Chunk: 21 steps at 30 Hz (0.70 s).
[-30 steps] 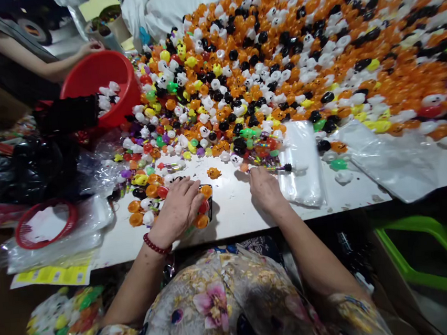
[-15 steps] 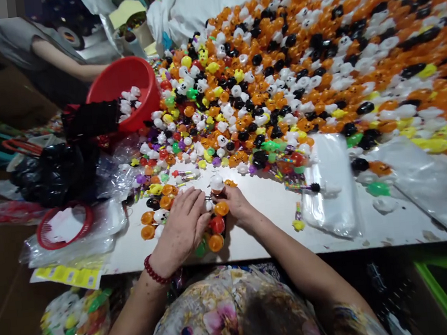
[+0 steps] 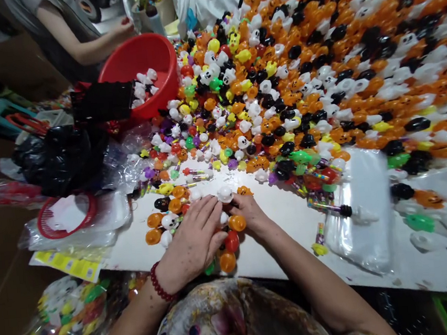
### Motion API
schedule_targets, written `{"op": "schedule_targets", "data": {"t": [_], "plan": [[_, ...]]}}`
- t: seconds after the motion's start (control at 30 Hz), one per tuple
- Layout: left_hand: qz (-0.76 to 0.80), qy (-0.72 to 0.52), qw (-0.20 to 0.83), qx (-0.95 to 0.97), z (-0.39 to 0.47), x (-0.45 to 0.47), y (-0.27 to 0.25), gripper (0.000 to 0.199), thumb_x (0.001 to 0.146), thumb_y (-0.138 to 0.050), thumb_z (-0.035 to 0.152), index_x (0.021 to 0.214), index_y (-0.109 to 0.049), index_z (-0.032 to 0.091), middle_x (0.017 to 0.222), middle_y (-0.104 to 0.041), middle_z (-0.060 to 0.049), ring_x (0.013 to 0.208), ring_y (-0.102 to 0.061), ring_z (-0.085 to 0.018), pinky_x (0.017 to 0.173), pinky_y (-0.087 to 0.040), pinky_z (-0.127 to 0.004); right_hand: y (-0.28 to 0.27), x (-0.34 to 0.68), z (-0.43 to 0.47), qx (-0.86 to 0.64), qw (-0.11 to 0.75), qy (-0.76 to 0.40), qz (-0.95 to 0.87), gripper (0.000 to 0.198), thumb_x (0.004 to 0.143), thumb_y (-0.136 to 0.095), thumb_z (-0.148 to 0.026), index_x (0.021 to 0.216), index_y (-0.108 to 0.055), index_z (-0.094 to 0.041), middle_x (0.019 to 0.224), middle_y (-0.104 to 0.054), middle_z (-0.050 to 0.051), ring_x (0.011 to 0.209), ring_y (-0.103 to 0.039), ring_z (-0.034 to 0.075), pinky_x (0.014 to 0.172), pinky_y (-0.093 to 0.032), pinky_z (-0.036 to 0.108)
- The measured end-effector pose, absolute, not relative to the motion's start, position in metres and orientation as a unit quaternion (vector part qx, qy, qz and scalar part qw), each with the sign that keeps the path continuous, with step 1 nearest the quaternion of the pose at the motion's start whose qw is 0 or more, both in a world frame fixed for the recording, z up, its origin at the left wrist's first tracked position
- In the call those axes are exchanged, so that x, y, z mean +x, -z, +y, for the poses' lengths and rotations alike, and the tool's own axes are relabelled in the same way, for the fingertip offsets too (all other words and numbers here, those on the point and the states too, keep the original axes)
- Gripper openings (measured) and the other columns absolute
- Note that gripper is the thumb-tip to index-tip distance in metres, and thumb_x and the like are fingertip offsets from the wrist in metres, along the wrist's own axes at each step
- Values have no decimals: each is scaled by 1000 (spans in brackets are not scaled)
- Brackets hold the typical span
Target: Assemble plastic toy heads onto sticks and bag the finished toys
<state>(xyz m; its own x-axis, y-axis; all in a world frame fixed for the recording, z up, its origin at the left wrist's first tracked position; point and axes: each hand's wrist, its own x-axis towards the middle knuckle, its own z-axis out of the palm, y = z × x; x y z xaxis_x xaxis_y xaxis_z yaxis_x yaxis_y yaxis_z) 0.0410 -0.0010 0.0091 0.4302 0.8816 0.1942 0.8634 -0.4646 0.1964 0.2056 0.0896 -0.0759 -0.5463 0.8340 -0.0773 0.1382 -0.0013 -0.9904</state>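
Observation:
My left hand [image 3: 197, 233], with a dark red bead bracelet [image 3: 159, 283] on the wrist, lies flat with outstretched fingers over a cluster of small plastic toys. Around it are orange cup-like pieces [image 3: 227, 262], a red piece [image 3: 231, 241] and a white ghost-faced toy [image 3: 169, 221]. My right hand [image 3: 247, 212] is closed at the far end of the cluster, fingers curled by a round white toy head [image 3: 225, 194] that it appears to pinch. Its fingertips are partly hidden. Just beyond sits a small orange toy [image 3: 244, 190].
A large heap of orange, white and black toys [image 3: 317, 69] covers the table's back. Clear plastic bags [image 3: 360, 217] lie at right. On the left are a red tub [image 3: 138, 60], a black bag [image 3: 57, 162] and a small red basket [image 3: 93, 214]. Another person's arm [image 3: 89, 50] is behind the tub.
The view has shifted, so the table appears turned. My hands stay at the same cluster, with the white toy head still by the right fingers. The other person's hand has lifted above the tub.

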Motion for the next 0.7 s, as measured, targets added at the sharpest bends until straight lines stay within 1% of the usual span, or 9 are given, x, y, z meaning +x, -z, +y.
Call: {"op": "schedule_targets", "data": {"t": [0.17,0.27,0.37,0.47,0.57,0.63,0.7], "plan": [[515,-139,46,844,0,38,-8,57,99,-38,29,152,-25,14,144,-50,-17,138,-41,-30,113,-40,-53,73,204,93,-371,258,-560,-694,19,78,-53,-18,87,-71,-19,78,-70,0,76,-63,18,71,-47,27],[516,-145,49,843,1,37,-8,58,99,-38,29,154,-23,16,144,-50,-17,137,-42,-30,113,-40,-53,69,204,94,-392,236,-510,-728,16,75,-55,-15,82,-69,-19,73,-69,0,70,-61,17,66,-44,25],[515,-156,48,842,2,35,-7,58,99,-38,29,153,-24,16,142,-51,-17,136,-43,-30,112,-41,-52,65,206,95,-394,216,-483,-752,12,74,-56,-15,79,-66,-19,70,-67,0,67,-59,16,61,-41,24],[509,-157,55,844,3,32,-5,58,99,-38,29,153,-24,16,141,-51,-17,135,-43,-29,112,-41,-51,63,206,95,-380,208,-480,-763,9,74,-58,-16,78,-65,-19,71,-67,0,67,-58,15,60,-40,23],[505,-166,55,845,4,29,-3,58,98,-38,28,154,-24,20,142,-51,-16,134,-45,-30,112,-42,-52,64,200,97,-365,210,-481,-769,4,70,-64,-15,73,-65,-19,71,-67,-1,70,-58,16,60,-40,23],[503,-181,37,844,3,30,-4,58,98,-39,29,154,-24,23,142,-50,-15,133,-46,-30,111,-42,-52,65,196,99,-369,203,-485,-766,7,68,-66,-12,70,-66,-18,71,-67,-2,71,-59,16,62,-42,23],[492,-195,19,848,1,33,-8,60,98,-41,28,154,-22,25,143,-49,-14,134,-45,-31,111,-43,-52,66,199,99,-395,196,-487,-754,12,71,-62,-8,74,-68,-18,73,-69,-2,74,-62,16,64,-44,22]]}}
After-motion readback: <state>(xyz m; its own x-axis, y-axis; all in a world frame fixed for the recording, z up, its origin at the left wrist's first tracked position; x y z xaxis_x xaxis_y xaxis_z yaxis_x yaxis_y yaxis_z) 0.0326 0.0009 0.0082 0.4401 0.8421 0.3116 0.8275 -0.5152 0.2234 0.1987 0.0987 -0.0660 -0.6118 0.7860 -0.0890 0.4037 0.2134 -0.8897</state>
